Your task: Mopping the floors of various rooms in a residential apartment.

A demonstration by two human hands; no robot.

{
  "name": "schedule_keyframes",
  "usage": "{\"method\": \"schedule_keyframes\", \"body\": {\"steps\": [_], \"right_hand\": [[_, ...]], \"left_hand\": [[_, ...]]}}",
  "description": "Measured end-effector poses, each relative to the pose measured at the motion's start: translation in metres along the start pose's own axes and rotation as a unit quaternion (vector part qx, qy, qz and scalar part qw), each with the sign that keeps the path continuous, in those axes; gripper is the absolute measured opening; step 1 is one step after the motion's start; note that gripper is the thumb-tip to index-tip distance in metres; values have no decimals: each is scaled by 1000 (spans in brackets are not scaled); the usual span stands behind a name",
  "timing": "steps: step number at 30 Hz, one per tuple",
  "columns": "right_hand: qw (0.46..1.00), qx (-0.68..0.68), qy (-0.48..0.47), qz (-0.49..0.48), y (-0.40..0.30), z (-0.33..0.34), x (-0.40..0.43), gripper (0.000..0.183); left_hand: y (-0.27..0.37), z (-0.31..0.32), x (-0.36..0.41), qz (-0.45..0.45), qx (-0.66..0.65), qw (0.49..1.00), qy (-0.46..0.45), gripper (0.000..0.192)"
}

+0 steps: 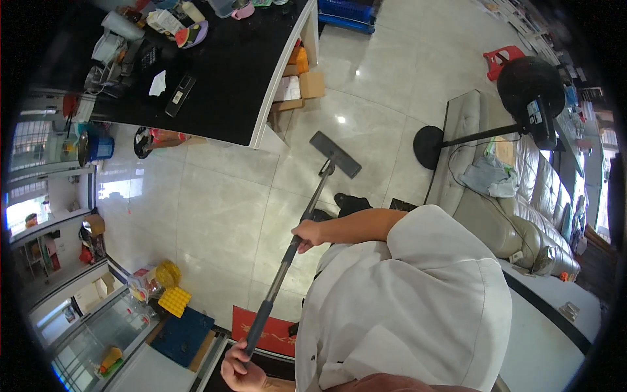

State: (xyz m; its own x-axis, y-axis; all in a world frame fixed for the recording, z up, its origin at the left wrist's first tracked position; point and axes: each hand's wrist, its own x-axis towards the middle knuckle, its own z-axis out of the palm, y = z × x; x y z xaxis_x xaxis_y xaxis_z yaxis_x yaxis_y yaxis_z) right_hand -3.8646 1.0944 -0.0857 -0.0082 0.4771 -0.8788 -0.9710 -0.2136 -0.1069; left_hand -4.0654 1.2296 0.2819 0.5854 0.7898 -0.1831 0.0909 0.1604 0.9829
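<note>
A flat mop with a grey rectangular head (335,154) rests on the glossy tile floor (223,206). Its metal pole (280,274) has dark grey grip sleeves and slants down towards the lower left. My right hand (308,235) is closed around the pole about midway along. At the upper end of the handle, my left hand (242,367) wraps the grey grip. A dark shoe (350,203) of mine shows near the mop head, partly hidden by my right arm.
A black-topped counter (220,83) stands beyond the mop, with open cardboard boxes (311,85) under its side. To the right are a pedestal fan with a round base (428,147) and a leather sofa (460,196). A red mat (245,321) and yellow egg trays (174,301) lie lower left.
</note>
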Motion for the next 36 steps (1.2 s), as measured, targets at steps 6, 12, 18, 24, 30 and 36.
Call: {"method": "schedule_keyframes", "body": {"steps": [6,12,18,24,30,36], "right_hand": [[996,66,-6,-53,-10,-1,-34,27],[972,130,76,-179,-54,-68,-68,26],[901,169,269,-294,-113,-207,-81,29],[846,197,346,-354,-167,-307,-108,24],[864,218,314,-327,-173,-325,-113,29],[894,155,322,-269,-151,-302,-79,29]], "left_hand": [[15,14,22,91,-19,982,-164,41],[-9,75,49,120,-17,966,-230,38],[-77,199,43,65,-84,933,-345,35],[-121,307,24,-10,-93,918,-386,40],[-144,346,20,-20,-37,909,-415,40],[-168,285,24,-49,-33,930,-364,41]]}}
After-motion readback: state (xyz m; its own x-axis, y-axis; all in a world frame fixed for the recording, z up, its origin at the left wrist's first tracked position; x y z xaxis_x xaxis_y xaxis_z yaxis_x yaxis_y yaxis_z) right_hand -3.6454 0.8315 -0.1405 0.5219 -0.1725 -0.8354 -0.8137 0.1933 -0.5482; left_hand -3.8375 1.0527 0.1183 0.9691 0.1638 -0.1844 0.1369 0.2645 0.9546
